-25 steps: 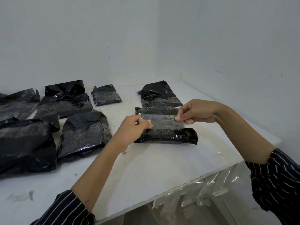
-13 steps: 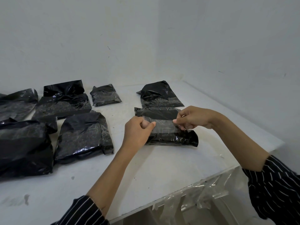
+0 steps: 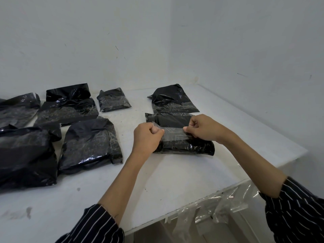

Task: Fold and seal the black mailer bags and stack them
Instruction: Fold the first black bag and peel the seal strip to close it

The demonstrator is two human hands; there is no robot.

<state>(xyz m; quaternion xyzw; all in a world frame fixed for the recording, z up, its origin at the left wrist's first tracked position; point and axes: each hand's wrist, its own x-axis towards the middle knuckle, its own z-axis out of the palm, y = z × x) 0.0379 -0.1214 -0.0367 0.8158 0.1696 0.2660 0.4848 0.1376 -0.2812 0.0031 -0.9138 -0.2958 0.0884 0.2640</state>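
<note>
Right now the left hand (image 3: 147,137) and the right hand (image 3: 205,128) each pinch one end of a clear tape strip (image 3: 173,133). Their fingers are curled tight, and the strip is stretched flat between them across the top of a folded black mailer bag (image 3: 184,148). That bag lies on the white tabletop (image 3: 175,181), toward its right side, with a long edge facing the person; whether the tape already touches the plastic along its whole length cannot be told. Just behind it, close to its far edge, sits a second bag (image 3: 173,100), angled toward the corner where the two walls meet. To the left, well apart from this pair, a medium bag (image 3: 91,141) lies flat, and beyond it a small bag (image 3: 113,100) rests near the back wall (image 3: 87,41). Further left is a wide bag (image 3: 68,109) whose loose flap stands up at its far end. A large bag (image 3: 24,155) fills the near left of the view, and a far-left bag (image 3: 17,107) is cut off by the frame edge. Both forearms are bare up to dark striped sleeves (image 3: 94,227). Along the front edge of the tabletop, near the right arm, spare tape pieces (image 3: 210,213) hang down, stuck on by their upper ends.
</note>
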